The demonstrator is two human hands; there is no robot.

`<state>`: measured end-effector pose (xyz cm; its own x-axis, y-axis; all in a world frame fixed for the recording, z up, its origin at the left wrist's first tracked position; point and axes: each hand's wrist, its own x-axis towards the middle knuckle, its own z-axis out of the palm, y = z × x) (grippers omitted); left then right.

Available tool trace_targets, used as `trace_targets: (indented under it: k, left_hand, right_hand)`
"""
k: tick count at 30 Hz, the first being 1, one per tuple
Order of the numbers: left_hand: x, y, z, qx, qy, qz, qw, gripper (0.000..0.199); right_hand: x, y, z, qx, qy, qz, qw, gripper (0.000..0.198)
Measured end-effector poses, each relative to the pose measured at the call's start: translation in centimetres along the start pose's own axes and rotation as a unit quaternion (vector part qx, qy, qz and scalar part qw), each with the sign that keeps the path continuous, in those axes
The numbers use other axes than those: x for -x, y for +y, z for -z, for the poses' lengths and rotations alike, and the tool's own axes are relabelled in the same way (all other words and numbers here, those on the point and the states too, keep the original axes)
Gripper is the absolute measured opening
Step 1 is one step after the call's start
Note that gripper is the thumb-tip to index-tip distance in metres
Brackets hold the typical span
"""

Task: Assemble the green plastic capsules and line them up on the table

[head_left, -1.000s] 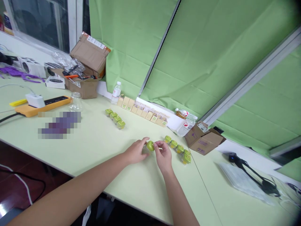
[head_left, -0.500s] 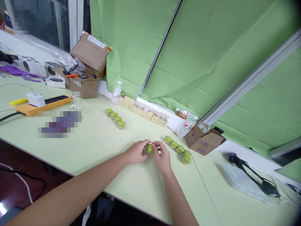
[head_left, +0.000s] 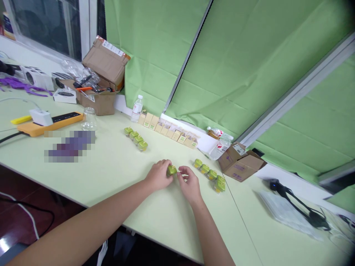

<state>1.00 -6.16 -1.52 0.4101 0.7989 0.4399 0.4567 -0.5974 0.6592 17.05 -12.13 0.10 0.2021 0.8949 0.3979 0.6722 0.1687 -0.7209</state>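
Note:
Over the middle of the table, my left hand point(head_left: 161, 174) is closed around a small green-lidded container point(head_left: 172, 170), whose lower part my fingers hide. Just right of it, my right hand point(head_left: 189, 181) has its thumb and fingers apart and holds nothing; a narrow gap separates its fingertips from the container. Several similar containers with green lids and clear bottoms point(head_left: 212, 174) stand in a slanting row right of my right hand, orange showing inside. A second row of green-lidded containers point(head_left: 138, 139) sits farther back on the left.
Small cream cartons point(head_left: 165, 130) line the back edge beside a water bottle point(head_left: 137, 109). More bottles point(head_left: 219, 147) and a cardboard box point(head_left: 240, 162) stand at the right. On the left are a glass jar point(head_left: 89, 119), an orange power strip point(head_left: 52, 124) and an open carton point(head_left: 97, 101).
The container has shifted slightly left with my left hand, and it is tilted differently. My right hand's fingers have come off it and spread apart.

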Motion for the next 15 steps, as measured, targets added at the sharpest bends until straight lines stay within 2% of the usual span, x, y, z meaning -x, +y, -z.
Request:
trace_targets:
  k: [5, 9, 12, 13, 15]
  left_hand:
    - [-0.8, -0.9, 0.7, -0.103, 0.059, 0.098, 0.988, 0.028]
    - [-1.1, -1.2, 1.3, -0.142, 0.098, 0.120, 0.978, 0.032]
    - [-0.8, -0.8, 1.3, -0.112, 0.121, 0.053, 0.985, 0.036]
    - [-0.7, -0.6, 1.2, -0.080, 0.107, 0.009, 0.991, 0.035]
    - [-0.2, -0.3, 0.9, -0.006, 0.041, -0.069, 0.997, 0.031]
  right_hand:
    - [0.0, 0.0, 0.1, 0.010, 0.000, -0.002, 1.000, 0.021]
    - [0.1, -0.1, 0.1, 0.011, 0.000, -0.004, 1.000, 0.021]
    - [0.1, -0.1, 0.0, 0.008, 0.000, -0.001, 1.000, 0.022]
    - [0.1, -0.1, 0.0, 0.006, -0.001, 0.000, 1.000, 0.022]
    - [0.1, -0.1, 0.0, 0.005, -0.002, 0.001, 1.000, 0.022]
